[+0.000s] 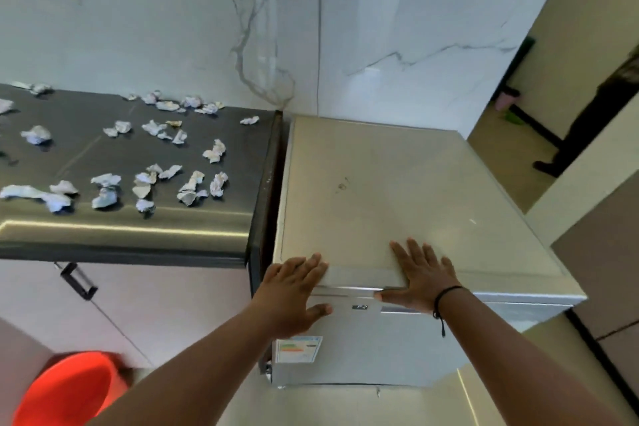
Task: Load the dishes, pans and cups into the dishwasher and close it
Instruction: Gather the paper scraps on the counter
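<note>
A silver freestanding dishwasher [373, 183] stands against the marble wall with its door up against the body. My left hand [294, 290] lies flat on the front top corner, fingers straight on the top edge and thumb on the door. My right hand [422, 277] presses flat on the top edge too, its thumb stretched along the door's upper strip beside a small display [359, 307]. No dishes, pans or cups are in view.
A dark steel counter [131, 228] to the left carries several crumpled paper scraps [145, 156]. An orange bucket [69, 387] sits on the floor at lower left. A power cord [318, 45] runs down the wall. A doorway opens at right.
</note>
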`<action>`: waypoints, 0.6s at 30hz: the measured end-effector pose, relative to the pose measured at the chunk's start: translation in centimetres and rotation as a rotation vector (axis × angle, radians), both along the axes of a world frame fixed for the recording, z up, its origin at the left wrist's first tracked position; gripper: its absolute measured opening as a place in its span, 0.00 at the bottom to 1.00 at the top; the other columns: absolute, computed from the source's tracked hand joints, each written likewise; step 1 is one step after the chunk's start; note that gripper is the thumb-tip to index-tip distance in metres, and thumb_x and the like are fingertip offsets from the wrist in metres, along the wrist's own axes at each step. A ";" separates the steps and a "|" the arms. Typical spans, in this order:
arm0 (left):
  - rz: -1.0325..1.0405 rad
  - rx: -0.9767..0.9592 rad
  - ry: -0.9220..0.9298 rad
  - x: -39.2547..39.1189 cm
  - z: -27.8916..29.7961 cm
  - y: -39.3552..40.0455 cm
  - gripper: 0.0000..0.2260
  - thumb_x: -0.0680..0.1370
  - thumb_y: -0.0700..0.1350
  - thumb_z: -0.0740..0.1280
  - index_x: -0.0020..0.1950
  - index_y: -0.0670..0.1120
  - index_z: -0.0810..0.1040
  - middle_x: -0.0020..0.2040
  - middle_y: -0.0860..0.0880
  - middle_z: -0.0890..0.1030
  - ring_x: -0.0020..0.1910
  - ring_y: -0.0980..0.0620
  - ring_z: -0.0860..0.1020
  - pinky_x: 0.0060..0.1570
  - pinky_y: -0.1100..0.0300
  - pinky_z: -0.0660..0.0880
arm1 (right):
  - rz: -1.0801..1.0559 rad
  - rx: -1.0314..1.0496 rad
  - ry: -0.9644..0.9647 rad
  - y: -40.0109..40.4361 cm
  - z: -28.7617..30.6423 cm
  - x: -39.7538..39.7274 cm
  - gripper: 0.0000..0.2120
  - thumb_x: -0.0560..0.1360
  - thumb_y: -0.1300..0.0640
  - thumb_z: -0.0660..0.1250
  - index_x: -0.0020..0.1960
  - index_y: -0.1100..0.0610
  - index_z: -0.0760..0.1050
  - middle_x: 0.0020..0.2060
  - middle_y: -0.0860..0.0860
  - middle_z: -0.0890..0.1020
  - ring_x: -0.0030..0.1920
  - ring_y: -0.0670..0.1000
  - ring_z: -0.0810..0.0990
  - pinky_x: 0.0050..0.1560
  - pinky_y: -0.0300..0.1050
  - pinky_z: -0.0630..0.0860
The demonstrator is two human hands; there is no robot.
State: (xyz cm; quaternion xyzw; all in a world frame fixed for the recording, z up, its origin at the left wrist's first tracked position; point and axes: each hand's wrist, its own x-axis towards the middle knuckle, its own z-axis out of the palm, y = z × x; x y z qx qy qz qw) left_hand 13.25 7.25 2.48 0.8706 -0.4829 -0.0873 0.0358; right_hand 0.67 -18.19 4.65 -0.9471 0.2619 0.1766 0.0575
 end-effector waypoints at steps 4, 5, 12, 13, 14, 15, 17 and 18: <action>-0.109 0.045 0.035 2.2 3.0 1.5 0.35 0.77 0.68 0.53 0.78 0.52 0.49 0.79 0.51 0.49 0.76 0.47 0.51 0.72 0.46 0.50 | -0.198 0.042 -0.054 3.6 -0.1 0.3 0.48 0.65 0.20 0.46 0.77 0.42 0.35 0.77 0.49 0.38 0.77 0.57 0.38 0.74 0.61 0.40; -0.117 0.052 0.039 2.7 3.6 2.2 0.35 0.77 0.68 0.53 0.78 0.52 0.50 0.79 0.51 0.48 0.76 0.47 0.50 0.72 0.46 0.49 | -0.245 0.035 -0.076 4.5 -0.2 0.6 0.46 0.67 0.22 0.44 0.77 0.43 0.37 0.78 0.51 0.40 0.77 0.58 0.40 0.74 0.61 0.42; 0.133 0.023 -0.001 11.5 6.2 11.8 0.34 0.76 0.68 0.54 0.78 0.52 0.53 0.79 0.51 0.47 0.77 0.48 0.49 0.73 0.46 0.49 | -0.161 -0.008 -0.248 11.4 0.9 10.2 0.41 0.68 0.23 0.45 0.74 0.44 0.57 0.74 0.48 0.61 0.74 0.52 0.57 0.72 0.62 0.52; 0.185 0.029 -0.008 12.9 6.3 13.4 0.34 0.76 0.67 0.54 0.78 0.52 0.53 0.79 0.51 0.48 0.77 0.47 0.50 0.73 0.46 0.49 | -0.105 0.000 -0.266 12.6 1.1 12.5 0.42 0.68 0.23 0.46 0.74 0.45 0.56 0.74 0.47 0.61 0.74 0.51 0.57 0.72 0.61 0.53; 0.234 0.038 -0.011 14.1 6.4 15.0 0.34 0.77 0.67 0.54 0.77 0.52 0.53 0.79 0.51 0.48 0.77 0.47 0.50 0.73 0.46 0.50 | -0.056 0.011 -0.296 13.9 1.3 14.6 0.44 0.67 0.22 0.46 0.75 0.46 0.56 0.75 0.48 0.61 0.74 0.51 0.57 0.73 0.60 0.54; 0.280 0.041 -0.013 15.2 6.4 16.4 0.33 0.77 0.67 0.54 0.77 0.52 0.54 0.79 0.50 0.49 0.77 0.47 0.50 0.73 0.46 0.51 | -0.012 0.024 -0.336 15.1 1.5 16.5 0.46 0.65 0.21 0.45 0.75 0.46 0.55 0.75 0.48 0.60 0.75 0.51 0.57 0.72 0.59 0.56; 0.381 0.023 -0.018 17.1 6.2 19.5 0.33 0.76 0.67 0.54 0.77 0.53 0.54 0.79 0.51 0.49 0.77 0.47 0.51 0.73 0.46 0.52 | 0.082 0.055 -0.399 17.5 1.7 20.5 0.49 0.63 0.19 0.45 0.76 0.47 0.52 0.76 0.50 0.58 0.75 0.53 0.56 0.73 0.58 0.57; 0.427 0.006 -0.026 18.0 6.1 21.0 0.33 0.76 0.67 0.54 0.77 0.53 0.54 0.79 0.51 0.50 0.77 0.47 0.52 0.73 0.47 0.53 | 0.125 0.070 -0.411 18.7 1.7 22.6 0.50 0.63 0.19 0.46 0.77 0.47 0.50 0.76 0.51 0.56 0.76 0.54 0.54 0.73 0.58 0.56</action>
